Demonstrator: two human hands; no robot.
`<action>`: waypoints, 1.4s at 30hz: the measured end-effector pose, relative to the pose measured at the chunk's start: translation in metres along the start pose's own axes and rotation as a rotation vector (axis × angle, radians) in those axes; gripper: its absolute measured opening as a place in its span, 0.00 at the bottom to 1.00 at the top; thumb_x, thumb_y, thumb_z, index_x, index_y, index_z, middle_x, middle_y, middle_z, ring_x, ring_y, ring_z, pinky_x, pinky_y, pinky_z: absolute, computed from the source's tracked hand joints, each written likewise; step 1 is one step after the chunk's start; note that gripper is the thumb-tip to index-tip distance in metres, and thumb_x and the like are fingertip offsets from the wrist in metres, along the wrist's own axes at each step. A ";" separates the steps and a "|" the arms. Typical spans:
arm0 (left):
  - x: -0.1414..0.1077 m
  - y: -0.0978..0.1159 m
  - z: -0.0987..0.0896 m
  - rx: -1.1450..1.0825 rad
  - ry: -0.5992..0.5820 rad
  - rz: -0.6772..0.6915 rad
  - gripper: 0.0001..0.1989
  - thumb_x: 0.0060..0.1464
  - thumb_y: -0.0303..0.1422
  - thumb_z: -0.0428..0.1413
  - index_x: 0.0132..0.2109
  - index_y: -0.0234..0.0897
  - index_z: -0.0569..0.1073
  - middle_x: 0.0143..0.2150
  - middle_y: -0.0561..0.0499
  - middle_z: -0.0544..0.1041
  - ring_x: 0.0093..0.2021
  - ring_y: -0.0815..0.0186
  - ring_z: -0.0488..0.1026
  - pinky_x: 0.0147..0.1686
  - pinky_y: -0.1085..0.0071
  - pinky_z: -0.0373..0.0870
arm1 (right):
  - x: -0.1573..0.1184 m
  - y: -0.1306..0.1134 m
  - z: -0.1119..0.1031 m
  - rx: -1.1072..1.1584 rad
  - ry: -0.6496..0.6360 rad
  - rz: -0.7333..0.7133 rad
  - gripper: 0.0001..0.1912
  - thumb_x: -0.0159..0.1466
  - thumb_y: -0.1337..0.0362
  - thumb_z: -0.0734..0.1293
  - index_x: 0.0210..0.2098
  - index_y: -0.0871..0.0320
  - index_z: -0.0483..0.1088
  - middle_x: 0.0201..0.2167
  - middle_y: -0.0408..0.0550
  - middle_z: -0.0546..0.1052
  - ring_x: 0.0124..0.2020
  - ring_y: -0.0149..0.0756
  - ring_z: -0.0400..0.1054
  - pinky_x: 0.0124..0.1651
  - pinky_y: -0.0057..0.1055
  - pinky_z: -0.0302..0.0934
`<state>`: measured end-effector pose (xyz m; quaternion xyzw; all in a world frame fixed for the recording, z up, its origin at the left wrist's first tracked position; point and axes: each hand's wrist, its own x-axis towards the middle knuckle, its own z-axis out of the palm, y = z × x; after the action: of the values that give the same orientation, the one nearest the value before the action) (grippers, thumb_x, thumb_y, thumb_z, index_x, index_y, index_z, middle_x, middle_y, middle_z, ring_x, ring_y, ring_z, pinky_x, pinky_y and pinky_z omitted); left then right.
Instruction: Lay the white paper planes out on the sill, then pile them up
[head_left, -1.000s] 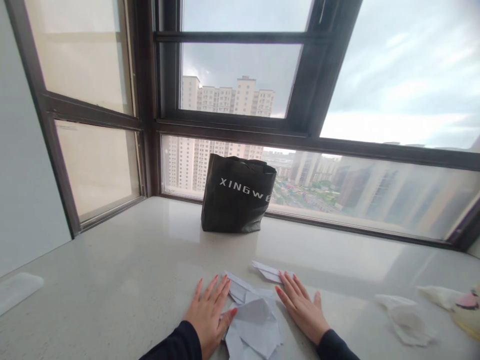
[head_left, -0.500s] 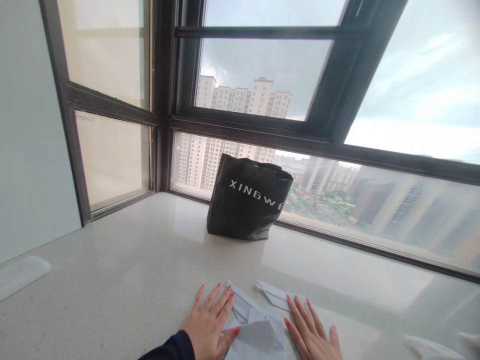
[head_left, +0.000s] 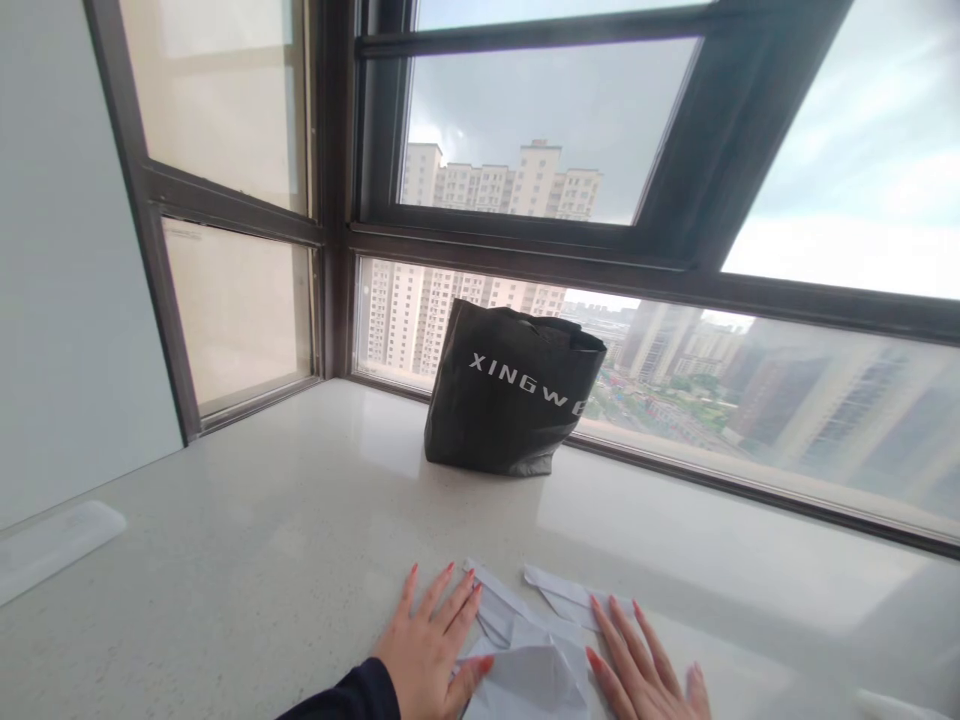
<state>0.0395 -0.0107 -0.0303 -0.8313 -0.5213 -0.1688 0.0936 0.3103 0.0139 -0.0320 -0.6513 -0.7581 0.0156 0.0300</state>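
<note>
A folded sheet of white paper [head_left: 529,675] lies at the bottom of the view, with two creased, pointed flaps reaching away from me. My left hand [head_left: 427,640] rests flat at its left side, fingers spread, fingertips by the left flap and thumb on the paper's near part. Over the right flap [head_left: 559,595] lies my right hand [head_left: 645,665], its fingers stretched out and pressing on the paper. The near end of the paper runs out of the frame.
A black bag [head_left: 514,390] with white lettering stands on the pale stone sill [head_left: 285,540] against the window frame [head_left: 525,248]. A flat white object [head_left: 60,545] lies at the far left. Another pale object [head_left: 896,705] shows at the lower right edge.
The whole view has shifted slightly, so everything appears a little further right. Both hands keep the same flat pose on the paper.
</note>
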 end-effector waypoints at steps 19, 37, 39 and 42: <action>0.002 0.001 -0.005 -0.034 -0.015 -0.008 0.27 0.55 0.50 0.34 0.57 0.43 0.56 0.59 0.52 0.54 0.58 0.56 0.48 0.53 0.49 0.39 | -0.002 -0.006 -0.002 0.022 0.001 0.018 0.26 0.60 0.49 0.46 0.57 0.43 0.38 0.59 0.35 0.44 0.60 0.44 0.34 0.51 0.64 0.34; 0.001 -0.006 -0.003 -0.039 -0.024 0.033 0.26 0.56 0.48 0.34 0.59 0.43 0.50 0.60 0.51 0.52 0.58 0.56 0.47 0.54 0.50 0.40 | -0.002 -0.007 -0.003 0.036 -0.023 0.016 0.27 0.60 0.50 0.44 0.58 0.44 0.37 0.60 0.35 0.41 0.60 0.43 0.32 0.52 0.62 0.29; 0.000 -0.011 -0.001 -0.050 -0.031 0.103 0.26 0.57 0.47 0.34 0.60 0.43 0.45 0.61 0.52 0.49 0.59 0.56 0.46 0.54 0.52 0.42 | -0.002 -0.006 -0.001 0.031 -0.014 0.000 0.27 0.59 0.50 0.44 0.58 0.43 0.37 0.60 0.35 0.42 0.60 0.43 0.32 0.52 0.62 0.30; -0.001 -0.017 0.001 -0.054 -0.036 0.150 0.26 0.57 0.45 0.34 0.60 0.44 0.39 0.61 0.52 0.46 0.59 0.57 0.46 0.53 0.53 0.44 | -0.001 -0.004 0.000 0.041 0.015 0.002 0.26 0.59 0.50 0.45 0.57 0.42 0.40 0.59 0.35 0.45 0.60 0.44 0.35 0.52 0.63 0.33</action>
<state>0.0236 -0.0038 -0.0325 -0.8733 -0.4542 -0.1602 0.0739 0.3065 0.0119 -0.0315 -0.6514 -0.7567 0.0263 0.0491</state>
